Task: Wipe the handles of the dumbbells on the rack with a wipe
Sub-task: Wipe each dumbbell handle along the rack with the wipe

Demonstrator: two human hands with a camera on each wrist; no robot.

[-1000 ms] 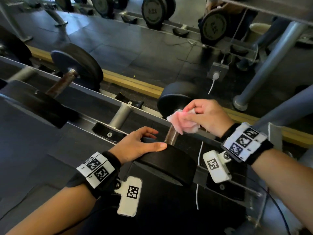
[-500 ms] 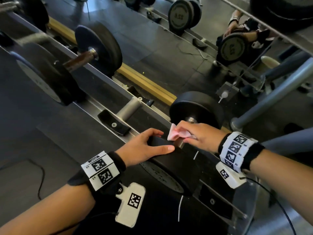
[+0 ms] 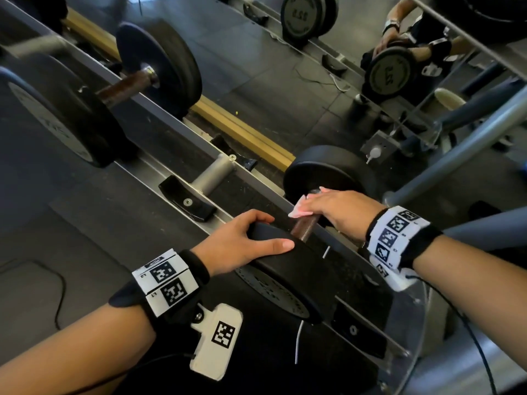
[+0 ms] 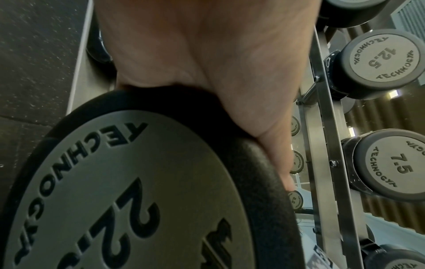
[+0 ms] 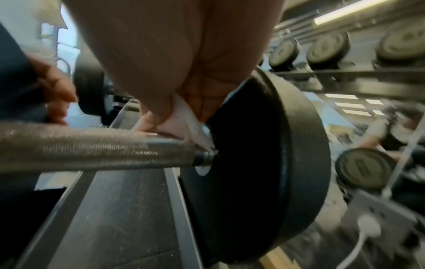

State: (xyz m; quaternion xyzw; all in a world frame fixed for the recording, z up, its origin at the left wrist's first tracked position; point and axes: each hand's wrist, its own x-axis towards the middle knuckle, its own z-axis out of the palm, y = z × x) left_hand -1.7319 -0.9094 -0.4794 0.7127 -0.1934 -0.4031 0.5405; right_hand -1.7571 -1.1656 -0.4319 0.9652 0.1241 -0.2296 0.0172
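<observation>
A black dumbbell lies on the rack, its near head marked 22. My left hand holds that head, fingers curved over its inner rim and thumb laid along the top. Its palm sits on the rim. My right hand grips a pink-white wipe around the knurled handle, close to the far head. In the right wrist view the wipe is pressed on the handle right at the far head. My fingers cover most of the wipe.
A second dumbbell with a brown handle lies up left on the rack. Between the two is a bare cradle. A mirror behind reflects more dumbbells. A grey post slants at the right. Racked 12.5 and 7.5 dumbbells stand nearby.
My right hand has come down with the wipe onto the handle and closed around it near the far head. The left hand has stayed on the near head.
</observation>
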